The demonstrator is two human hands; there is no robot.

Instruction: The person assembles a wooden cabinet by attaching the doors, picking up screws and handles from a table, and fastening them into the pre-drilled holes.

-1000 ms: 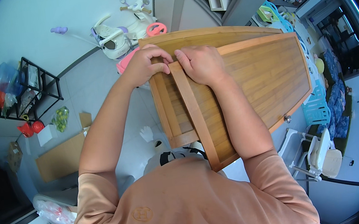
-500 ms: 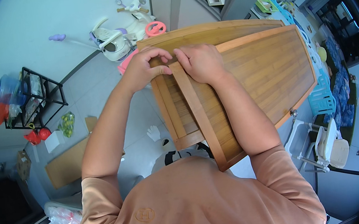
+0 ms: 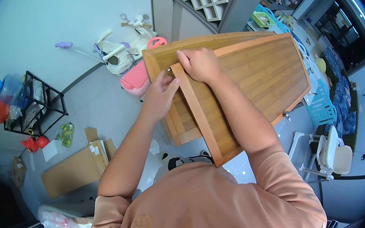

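Note:
A framed wooden panel (image 3: 260, 77) lies skewed on top of a second framed wooden panel (image 3: 154, 62), whose far edge and left end stick out from under it. My right hand (image 3: 201, 65) grips the upper panel by its far left corner, thumb on the frame and fingers bent over the far edge. Beside that panel's left end is my left hand (image 3: 161, 99), fingers loosely apart, thumb close to the frame strip; whether it touches is unclear. A small dark metal pin (image 3: 169, 70) sticks out of the end near the corner. At the right edge sits a round metal knob (image 3: 286, 114).
A pink toy box (image 3: 135, 79) and white ride-on toys (image 3: 116, 56) stand beyond the panels. At left are a black rack (image 3: 35, 102) and a flattened cardboard box (image 3: 69, 173). A white high chair (image 3: 329, 155) stands to the right, near a blue play fence (image 3: 320, 106).
My left hand has slid nearer along the panel's end and opened out of its curl, uncovering the metal pin. My right hand keeps its grip. The whole view has shifted slightly.

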